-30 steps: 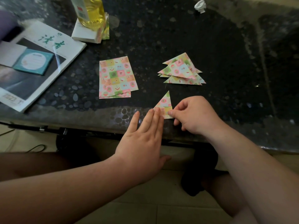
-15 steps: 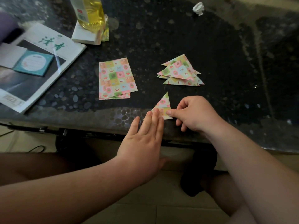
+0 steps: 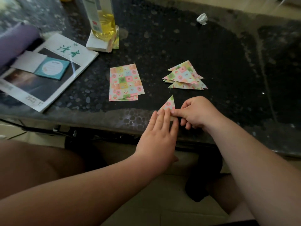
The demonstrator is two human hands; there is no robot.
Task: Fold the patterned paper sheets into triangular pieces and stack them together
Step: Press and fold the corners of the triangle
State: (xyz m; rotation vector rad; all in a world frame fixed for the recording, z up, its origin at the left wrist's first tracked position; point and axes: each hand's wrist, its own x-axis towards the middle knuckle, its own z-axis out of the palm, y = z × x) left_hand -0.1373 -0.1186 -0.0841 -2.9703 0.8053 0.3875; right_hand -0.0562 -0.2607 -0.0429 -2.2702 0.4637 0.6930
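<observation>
Just below frame centre, on the dark table [image 3: 228, 62], the left hand [image 3: 158, 136] presses straight fingers flat on the folded triangle [image 3: 168, 103] while the right hand [image 3: 197, 113] pinches its lower right corner; the stack of triangles [image 3: 184, 76] lies just above, the unfolded sheets [image 3: 125, 82] to their left

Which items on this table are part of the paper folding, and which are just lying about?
In use:
- sheets
- triangle pile
- triangle, pressed by the left hand and pinched by the right hand

Lying about:
- magazine
- teal card
- bottle
- crumpled ball
</observation>
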